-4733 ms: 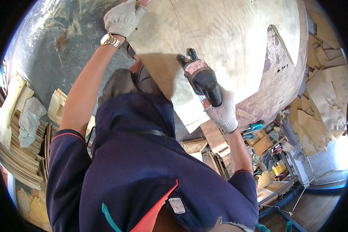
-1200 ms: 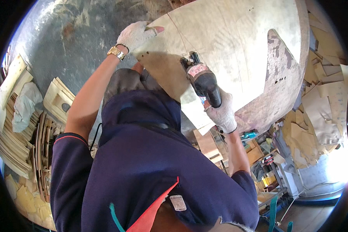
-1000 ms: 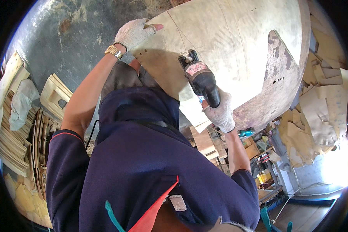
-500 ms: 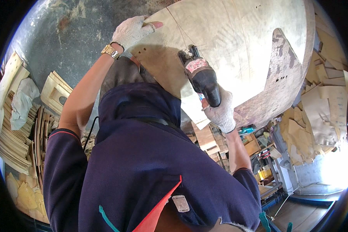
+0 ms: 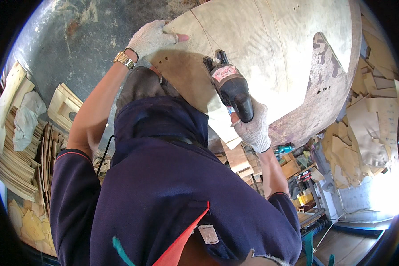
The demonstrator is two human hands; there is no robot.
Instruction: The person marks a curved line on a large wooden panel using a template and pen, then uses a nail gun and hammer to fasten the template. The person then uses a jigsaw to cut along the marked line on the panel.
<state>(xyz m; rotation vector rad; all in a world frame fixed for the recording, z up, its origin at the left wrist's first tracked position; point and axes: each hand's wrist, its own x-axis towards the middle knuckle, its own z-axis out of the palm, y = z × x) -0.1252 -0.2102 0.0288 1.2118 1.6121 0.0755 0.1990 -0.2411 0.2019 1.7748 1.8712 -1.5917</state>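
Observation:
A pale wooden sheet (image 5: 244, 40) with thin drawn lines and small holes lies in front of me. My left hand (image 5: 150, 39), in a white knit glove with a bare thumb tip, grips its left edge; the thumb rests on top and the other fingers are mostly hidden. In a matching glove, my right hand (image 5: 254, 128) wraps round the rear handle of a black jigsaw (image 5: 232, 86). The jigsaw stands on the sheet, its front pointing away from me near the drawn lines. Its blade is out of sight.
Under the sheet's right part is a worn, patchy board (image 5: 323, 84). Stacked wood strips (image 5: 13, 164) and a white plastic bag (image 5: 27, 119) are at left. Pale cut pieces (image 5: 372, 128) fill the right side. A teal tool (image 5: 283, 148) lies beyond my right wrist.
My left thumb has shifted slightly toward me along the sheet. The jigsaw and my right hand are almost where they were.

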